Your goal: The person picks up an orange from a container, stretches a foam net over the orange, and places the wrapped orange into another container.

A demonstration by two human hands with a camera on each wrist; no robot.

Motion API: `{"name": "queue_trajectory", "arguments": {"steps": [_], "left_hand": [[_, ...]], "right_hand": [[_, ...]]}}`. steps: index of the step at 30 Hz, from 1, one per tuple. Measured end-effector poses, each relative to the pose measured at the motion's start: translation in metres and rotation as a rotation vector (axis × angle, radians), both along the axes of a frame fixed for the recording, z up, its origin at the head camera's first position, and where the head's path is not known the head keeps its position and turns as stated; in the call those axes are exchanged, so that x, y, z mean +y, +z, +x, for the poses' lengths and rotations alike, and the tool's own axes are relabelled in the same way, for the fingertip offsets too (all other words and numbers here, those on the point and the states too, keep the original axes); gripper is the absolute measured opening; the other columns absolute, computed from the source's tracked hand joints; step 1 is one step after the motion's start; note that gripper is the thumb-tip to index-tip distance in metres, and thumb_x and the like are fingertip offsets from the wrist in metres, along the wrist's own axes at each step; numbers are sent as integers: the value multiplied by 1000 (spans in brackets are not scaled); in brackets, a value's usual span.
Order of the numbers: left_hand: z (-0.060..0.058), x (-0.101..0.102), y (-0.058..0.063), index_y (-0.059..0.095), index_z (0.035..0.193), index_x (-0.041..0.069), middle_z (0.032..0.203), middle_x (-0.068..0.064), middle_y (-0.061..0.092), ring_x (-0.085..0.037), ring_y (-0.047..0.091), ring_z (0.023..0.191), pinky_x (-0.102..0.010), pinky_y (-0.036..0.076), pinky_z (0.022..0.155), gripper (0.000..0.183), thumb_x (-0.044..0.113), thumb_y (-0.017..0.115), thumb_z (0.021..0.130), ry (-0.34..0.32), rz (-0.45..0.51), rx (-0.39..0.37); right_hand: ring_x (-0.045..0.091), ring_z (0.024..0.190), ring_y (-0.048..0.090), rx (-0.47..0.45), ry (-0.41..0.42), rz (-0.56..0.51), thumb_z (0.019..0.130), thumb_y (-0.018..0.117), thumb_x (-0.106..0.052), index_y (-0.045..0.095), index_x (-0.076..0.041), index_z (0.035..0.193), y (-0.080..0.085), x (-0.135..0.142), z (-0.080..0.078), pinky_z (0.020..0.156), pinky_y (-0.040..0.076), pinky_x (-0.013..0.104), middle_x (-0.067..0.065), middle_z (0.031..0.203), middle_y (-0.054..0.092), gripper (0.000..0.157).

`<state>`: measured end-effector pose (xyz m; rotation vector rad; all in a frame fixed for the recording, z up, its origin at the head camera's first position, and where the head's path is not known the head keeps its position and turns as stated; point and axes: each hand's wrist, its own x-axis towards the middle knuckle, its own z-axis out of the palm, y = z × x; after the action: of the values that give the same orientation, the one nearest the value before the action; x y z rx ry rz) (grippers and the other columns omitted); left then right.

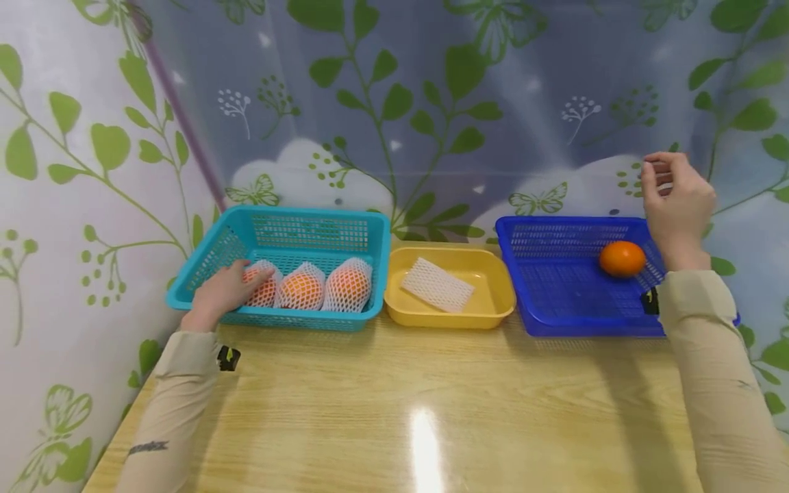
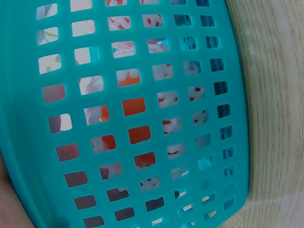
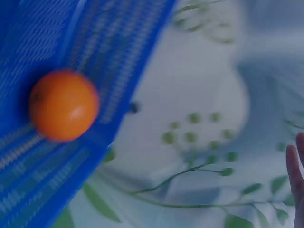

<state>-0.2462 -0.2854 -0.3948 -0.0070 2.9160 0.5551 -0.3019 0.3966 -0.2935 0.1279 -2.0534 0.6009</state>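
My left hand reaches into the teal basket and touches the leftmost orange, its thumb across the fruit's top. The other fingers are mostly hidden, so their grip is unclear. Two more oranges in white foam nets, a middle one and a right one, sit beside it. In the left wrist view the basket wall covers most of the fruit. My right hand is raised above the blue basket, fingers loosely bent, holding nothing. A bare orange lies in that basket.
Between the two baskets stands a yellow tray with a flattened white foam net in it. All three containers line the back of the wooden table. A leaf-patterned curtain hangs behind them.
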Motion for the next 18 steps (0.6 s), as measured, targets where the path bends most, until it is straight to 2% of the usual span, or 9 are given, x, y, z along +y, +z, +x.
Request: {"name": "queue_trajectory", "arguments": {"steps": [2,4,6,7,12,15,18], "left_hand": [[1,1,0,27,154,-9,149,-40,36,-59,42,129,-70,41,99,96,71,27,101,3,-5,8],[2,2,0,29,154,-8,148,-39,38,-58,43,129,-69,41,98,94,70,28,101,5,-8,17],[3,2,0,31,153,-7,148,-38,39,-57,43,129,-69,42,98,93,70,29,101,12,0,29],[3,2,0,32,153,-7,148,-38,39,-57,43,129,-69,42,97,92,69,30,101,18,4,39],[6,3,1,37,151,-5,141,-38,46,-54,51,122,-67,47,90,84,64,34,103,52,63,121],[6,3,0,43,148,-5,136,-35,53,-51,57,114,-64,49,87,75,57,39,105,72,100,197],[8,3,0,50,143,-5,136,-32,56,-51,58,114,-63,51,86,66,50,43,107,95,121,304]], "right_hand": [[5,79,63,-158,-27,164,103,58,-24,68,-2,118,-8,10,-10,66,44,15,20,104,72,29],[28,84,65,-318,-19,302,102,59,-19,66,-1,119,-17,20,-19,66,50,34,25,107,69,26],[45,90,62,-493,1,400,101,60,-15,65,0,120,-24,31,-24,67,49,56,28,111,67,25],[48,93,61,-576,17,425,100,61,-13,64,2,120,-28,36,-27,71,48,62,31,113,65,25],[60,103,53,-910,52,463,97,64,-14,56,8,127,-41,59,-32,79,45,70,41,124,54,39],[64,108,48,-1054,50,479,95,67,-20,51,11,132,-47,68,-33,84,45,71,45,128,47,51],[65,110,46,-1156,54,485,94,69,-23,46,12,137,-51,72,-33,86,45,71,47,133,42,60]]}}
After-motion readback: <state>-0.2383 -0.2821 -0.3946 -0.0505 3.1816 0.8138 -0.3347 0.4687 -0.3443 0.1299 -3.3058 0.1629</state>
